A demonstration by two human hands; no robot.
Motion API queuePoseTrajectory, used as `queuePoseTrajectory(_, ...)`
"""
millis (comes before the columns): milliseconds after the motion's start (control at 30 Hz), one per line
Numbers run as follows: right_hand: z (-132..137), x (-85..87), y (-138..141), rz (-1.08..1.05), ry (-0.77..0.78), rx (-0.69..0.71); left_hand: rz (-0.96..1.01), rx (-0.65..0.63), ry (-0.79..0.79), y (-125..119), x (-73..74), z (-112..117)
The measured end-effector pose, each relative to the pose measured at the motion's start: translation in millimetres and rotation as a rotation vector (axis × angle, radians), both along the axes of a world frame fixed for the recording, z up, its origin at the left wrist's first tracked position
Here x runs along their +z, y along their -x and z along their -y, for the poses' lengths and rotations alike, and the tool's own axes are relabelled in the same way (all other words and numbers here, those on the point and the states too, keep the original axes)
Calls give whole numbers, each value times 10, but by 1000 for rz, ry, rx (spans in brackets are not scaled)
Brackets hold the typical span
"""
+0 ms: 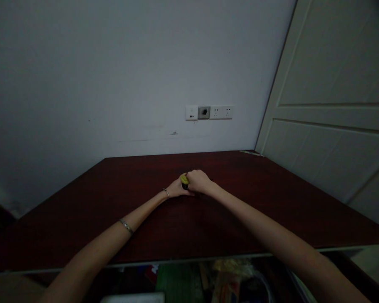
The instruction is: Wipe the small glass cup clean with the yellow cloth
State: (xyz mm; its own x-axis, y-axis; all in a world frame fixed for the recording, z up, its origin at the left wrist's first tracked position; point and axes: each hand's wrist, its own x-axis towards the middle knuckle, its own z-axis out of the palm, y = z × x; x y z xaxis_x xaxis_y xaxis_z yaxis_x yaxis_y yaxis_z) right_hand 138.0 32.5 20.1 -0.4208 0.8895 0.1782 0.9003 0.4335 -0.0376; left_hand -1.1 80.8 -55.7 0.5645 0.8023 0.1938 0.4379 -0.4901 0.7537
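Over the middle of the dark red tabletop (151,227), both my hands meet at a small rounded yellow-and-black object (185,179). My left hand (176,188) is closed around its left and lower side. From the right, my right hand (199,181) is closed against the same object, knuckles up, and covers much of it. Its yellow top and a dark part below show between the hands; its exact kind is too small and dim to make out. My left wrist wears a thin bracelet (166,192), and a wider bangle (126,226) sits further up the forearm.
An open drawer below the table's front edge holds a green item (178,282), a clear yellowish plastic wrapping (233,266) and a white-edged item (134,298). Wall sockets (221,112) are behind the table. A pale panelled door (331,105) stands along the right side.
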Motion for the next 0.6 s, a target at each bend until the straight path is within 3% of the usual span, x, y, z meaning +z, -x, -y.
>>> queuePoseTrajectory(233,-49,-87,44,-30,100,-42,-130,152,-107,19,-39,-54)
queuePoseTrajectory(600,-111,-184,-148,-258,194,12,-215,219,-108,-13,49,46)
